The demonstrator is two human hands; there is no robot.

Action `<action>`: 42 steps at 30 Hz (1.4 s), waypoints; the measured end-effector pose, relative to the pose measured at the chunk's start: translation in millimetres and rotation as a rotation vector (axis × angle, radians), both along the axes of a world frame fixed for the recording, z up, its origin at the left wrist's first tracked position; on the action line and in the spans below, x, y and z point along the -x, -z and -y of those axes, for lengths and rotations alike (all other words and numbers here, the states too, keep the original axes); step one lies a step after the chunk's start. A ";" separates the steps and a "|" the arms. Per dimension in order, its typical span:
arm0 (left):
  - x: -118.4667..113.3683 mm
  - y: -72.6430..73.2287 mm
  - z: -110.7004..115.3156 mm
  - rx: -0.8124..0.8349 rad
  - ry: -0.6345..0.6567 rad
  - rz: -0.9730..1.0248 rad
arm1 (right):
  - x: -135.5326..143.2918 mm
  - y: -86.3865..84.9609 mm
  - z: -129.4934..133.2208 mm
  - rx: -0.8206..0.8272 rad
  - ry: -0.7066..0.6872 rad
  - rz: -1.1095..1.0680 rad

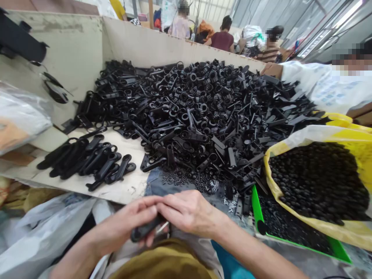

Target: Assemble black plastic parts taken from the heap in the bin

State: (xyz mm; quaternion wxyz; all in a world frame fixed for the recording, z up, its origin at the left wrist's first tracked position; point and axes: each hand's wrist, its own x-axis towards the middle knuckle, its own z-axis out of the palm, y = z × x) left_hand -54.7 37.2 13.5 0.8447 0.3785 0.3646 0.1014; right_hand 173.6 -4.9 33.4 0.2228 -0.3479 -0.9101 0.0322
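Black plastic handle (143, 231) sat at seven o'clock — fingers of the left hand (136, 215) clamped on it, right hand (188, 212) curled by its far end, grip too hidden to tell. Similar pieces (106, 166) lay toward nine on the tabletop (132, 190) — heaped black parts (188, 112) rose at twelve.

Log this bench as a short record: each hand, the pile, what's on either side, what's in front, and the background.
Left hand: holds a black piece
Right hand: meets the left at that piece; its exact grip is hidden
Pile: loose black parts, mixed shapes, some ringed
Left side: long black pieces grouped on a pale surface
Front: small silvery pieces
Right side: yellow bag of small dark pieces; green-edged tray
Background: several other people
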 end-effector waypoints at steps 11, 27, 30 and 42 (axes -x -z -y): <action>-57.6 20.0 33.4 0.071 -0.260 0.163 | -71.5 15.1 -5.4 0.018 0.807 -0.234; -66.9 2.8 32.2 0.329 -0.258 0.225 | -72.4 34.1 2.6 -0.280 0.725 -0.232; -71.1 3.1 33.0 0.346 -0.249 0.243 | -46.2 41.3 32.6 -0.205 0.518 -0.329; -69.3 16.4 38.4 -0.362 -0.387 -0.109 | -1.5 41.1 52.7 0.337 0.657 -0.725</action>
